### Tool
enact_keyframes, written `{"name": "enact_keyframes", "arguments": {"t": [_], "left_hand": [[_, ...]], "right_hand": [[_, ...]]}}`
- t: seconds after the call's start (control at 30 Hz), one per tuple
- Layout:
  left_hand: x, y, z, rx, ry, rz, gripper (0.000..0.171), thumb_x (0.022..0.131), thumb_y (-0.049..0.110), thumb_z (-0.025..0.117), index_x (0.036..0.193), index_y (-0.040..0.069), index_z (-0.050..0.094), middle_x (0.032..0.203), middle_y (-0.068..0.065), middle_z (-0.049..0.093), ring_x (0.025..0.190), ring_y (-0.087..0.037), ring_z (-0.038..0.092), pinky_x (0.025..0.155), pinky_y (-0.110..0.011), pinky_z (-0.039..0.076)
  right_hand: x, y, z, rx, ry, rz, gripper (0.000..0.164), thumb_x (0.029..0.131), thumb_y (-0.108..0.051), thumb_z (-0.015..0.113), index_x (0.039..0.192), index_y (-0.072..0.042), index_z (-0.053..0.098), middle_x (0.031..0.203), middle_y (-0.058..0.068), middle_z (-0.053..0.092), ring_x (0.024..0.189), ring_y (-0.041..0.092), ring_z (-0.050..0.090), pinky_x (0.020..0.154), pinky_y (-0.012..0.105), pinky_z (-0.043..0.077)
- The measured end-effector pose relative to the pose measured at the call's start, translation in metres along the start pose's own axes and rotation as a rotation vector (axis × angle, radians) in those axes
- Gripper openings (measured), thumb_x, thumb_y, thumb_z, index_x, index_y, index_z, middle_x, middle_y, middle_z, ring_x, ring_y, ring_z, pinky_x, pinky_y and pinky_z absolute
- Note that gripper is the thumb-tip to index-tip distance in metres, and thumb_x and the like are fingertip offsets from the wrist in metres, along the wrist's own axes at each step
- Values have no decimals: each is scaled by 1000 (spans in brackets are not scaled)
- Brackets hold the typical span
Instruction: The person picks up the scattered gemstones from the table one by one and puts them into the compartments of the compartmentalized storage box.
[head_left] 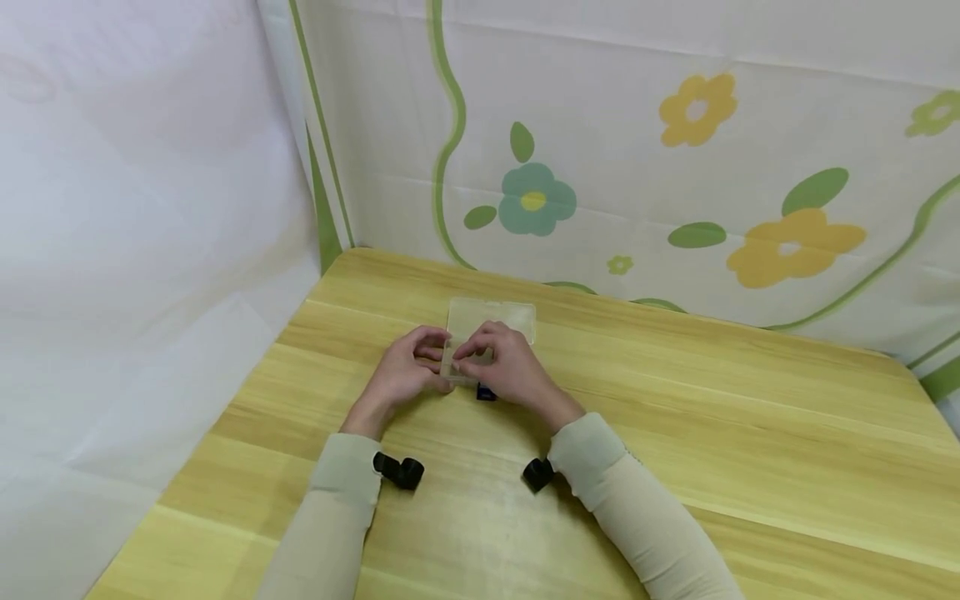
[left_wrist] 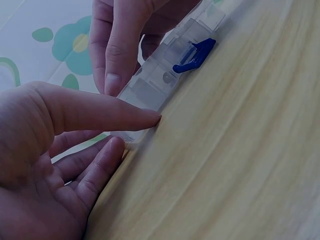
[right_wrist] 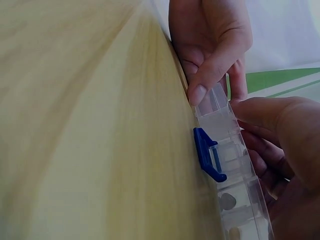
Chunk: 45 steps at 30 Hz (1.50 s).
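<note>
A clear plastic compartment box (left_wrist: 145,95) stands on the table with its see-through lid (head_left: 517,317) raised at the back. On its front side hangs a blue latch (right_wrist: 202,152), folded down. My left hand (head_left: 401,367) grips the box's left end, thumb at the front corner and fingers around the side. Above the leftmost compartments, my right hand (head_left: 510,367) has its thumb and fingertips close together; I cannot tell whether something small is between them. A small grey rounded piece (right_wrist: 228,201) lies in one compartment, a tan piece (right_wrist: 234,233) in another.
The box rests on a wood-grain table (head_left: 450,517), toward its back edge. Behind it hangs a white cloth (head_left: 600,150) printed with flowers, and more white cloth lines the left side. Black wrist cameras (head_left: 408,473) are strapped over both sleeves.
</note>
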<state>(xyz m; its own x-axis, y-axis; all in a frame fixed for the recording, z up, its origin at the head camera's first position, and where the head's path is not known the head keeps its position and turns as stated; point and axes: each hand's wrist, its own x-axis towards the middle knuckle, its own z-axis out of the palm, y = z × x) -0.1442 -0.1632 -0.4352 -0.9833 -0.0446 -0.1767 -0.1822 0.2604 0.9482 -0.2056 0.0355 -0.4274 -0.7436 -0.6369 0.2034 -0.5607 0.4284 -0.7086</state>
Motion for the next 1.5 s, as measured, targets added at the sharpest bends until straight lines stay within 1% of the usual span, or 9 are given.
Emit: {"name": "enact_keyframes", "arguments": {"t": [0.13, 0.3, 0.4, 0.57, 0.73, 0.97, 1.2, 1.33, 1.5], "left_hand": [[2, 4, 1, 16, -8, 0, 73, 81, -10, 84, 146, 15, 61, 142, -12, 65, 120, -31, 67, 99, -42, 60], [8, 12, 5, 23, -32, 18, 73, 81, -7, 85, 146, 17, 62, 142, -8, 65, 122, -30, 66, 101, -44, 59], [11, 14, 9, 16, -43, 20, 73, 80, -8, 85, 145, 16, 62, 142, -10, 66, 121, -30, 67, 101, -44, 59], [14, 13, 12, 7, -36, 11, 73, 79, -11, 84, 143, 16, 63, 140, -11, 66, 120, -31, 67, 99, -43, 60], [15, 12, 12, 8, -37, 16, 70, 81, -9, 85, 143, 15, 63, 141, -11, 66, 121, -30, 66, 99, -41, 60], [15, 11, 13, 4, -41, 13, 71, 80, -10, 85, 143, 14, 63, 141, -12, 66, 120, -31, 67, 98, -41, 60], [12, 9, 18, 3, -35, 6, 72, 79, -11, 84, 143, 15, 64, 143, -11, 66, 120, -30, 67, 97, -40, 60], [7, 7, 15, 6, -29, -7, 71, 80, -9, 84, 144, 16, 63, 143, -10, 66, 120, -30, 67, 98, -42, 60], [-2, 2, 1, 9, -6, -23, 75, 80, -6, 86, 147, 15, 60, 146, -12, 64, 122, -30, 65, 100, -41, 58]], "right_hand": [[0, 1, -2, 5, 13, -1, 6, 96, -21, 83, 101, -18, 85, 102, 0, 73, 97, 21, 62, 77, 32, 50], [-2, 5, -9, 12, 55, 20, 5, 96, -22, 83, 100, -19, 85, 100, -2, 73, 95, 17, 63, 77, 31, 51], [-3, 8, -13, 16, 59, 25, 4, 96, -21, 83, 100, -20, 85, 100, -2, 72, 94, 16, 62, 77, 31, 50], [-3, 10, -15, 19, 44, 26, 6, 96, -22, 83, 101, -20, 85, 101, -1, 72, 95, 16, 62, 76, 30, 50], [-3, 10, -15, 24, 43, 41, 6, 96, -22, 83, 101, -20, 85, 101, -2, 72, 94, 15, 62, 76, 30, 50], [-6, 10, -16, 39, 39, 71, 7, 97, -24, 82, 102, -20, 85, 101, -3, 72, 93, 15, 61, 75, 31, 51], [-9, 12, -17, 50, 28, 98, 7, 97, -23, 81, 102, -22, 86, 101, -4, 72, 93, 14, 62, 75, 31, 52], [-8, 10, -14, 66, 15, 97, 6, 97, -22, 81, 102, -22, 85, 100, -4, 71, 89, 13, 61, 74, 30, 52], [-2, 5, -3, 85, -13, 68, 6, 98, -23, 81, 102, -22, 86, 101, -4, 71, 83, 14, 60, 70, 27, 52]]}}
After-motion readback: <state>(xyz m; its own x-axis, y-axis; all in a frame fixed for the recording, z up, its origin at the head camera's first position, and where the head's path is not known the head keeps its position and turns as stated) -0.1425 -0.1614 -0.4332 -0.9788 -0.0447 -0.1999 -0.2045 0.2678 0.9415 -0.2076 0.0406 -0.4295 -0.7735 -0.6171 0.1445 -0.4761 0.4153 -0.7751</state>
